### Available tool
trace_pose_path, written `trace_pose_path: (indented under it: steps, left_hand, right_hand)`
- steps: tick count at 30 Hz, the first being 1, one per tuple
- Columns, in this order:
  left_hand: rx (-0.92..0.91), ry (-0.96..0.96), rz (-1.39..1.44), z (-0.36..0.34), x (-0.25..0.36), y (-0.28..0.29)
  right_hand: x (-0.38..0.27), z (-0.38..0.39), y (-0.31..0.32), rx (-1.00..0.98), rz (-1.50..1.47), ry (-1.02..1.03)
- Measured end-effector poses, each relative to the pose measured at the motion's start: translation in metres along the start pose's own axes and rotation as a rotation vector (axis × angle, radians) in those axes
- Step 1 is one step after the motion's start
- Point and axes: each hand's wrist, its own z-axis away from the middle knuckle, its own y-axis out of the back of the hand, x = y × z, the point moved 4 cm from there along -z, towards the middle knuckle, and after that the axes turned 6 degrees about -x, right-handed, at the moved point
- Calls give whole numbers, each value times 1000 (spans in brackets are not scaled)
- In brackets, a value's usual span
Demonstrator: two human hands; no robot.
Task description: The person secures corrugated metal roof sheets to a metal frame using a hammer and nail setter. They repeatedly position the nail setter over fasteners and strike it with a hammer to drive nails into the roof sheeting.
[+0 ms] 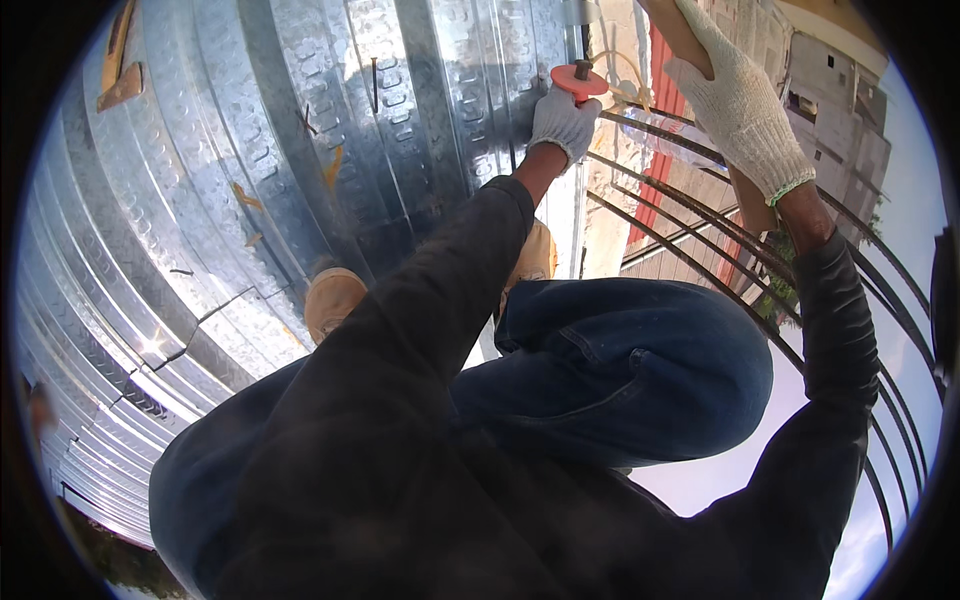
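Observation:
My left hand (565, 128), in a white knit glove, is closed round a chisel with a round red hand guard (578, 84); its dark metal head sticks up through the guard. The chisel's lower end is hidden by the hand. It stands at the right edge of the ribbed metal decking (350, 150). Raised at the upper right, my right hand (745, 110), in a similar glove, grips a thick wooden handle (681, 35). The handle's lower end shows below the hand, and its upper part leaves the picture.
Several long steel bars (690, 205) run past the decking's edge, beyond which lies a drop with a red strip and buildings. A wooden-handled tool with a rusty head (120, 88) lies at the upper left. Nails and scraps lie on the decking near my shoes (335, 300).

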Motion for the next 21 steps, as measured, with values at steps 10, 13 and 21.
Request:
trace_pose_path:
  steps: [10, 13, 21]
  left_hand:
    - [-65, 64, -105, -12, -9, -2]
    - [10, -5, -116, -11, -13, -3]
    - [-35, 77, -114, -7, -4, 3]
  right_hand:
    - [12, -22, -2, -42, 142, 30]
    - [12, -6, -26, 28, 224, 368]
    - [6, -25, 1, -58, 16, 74]
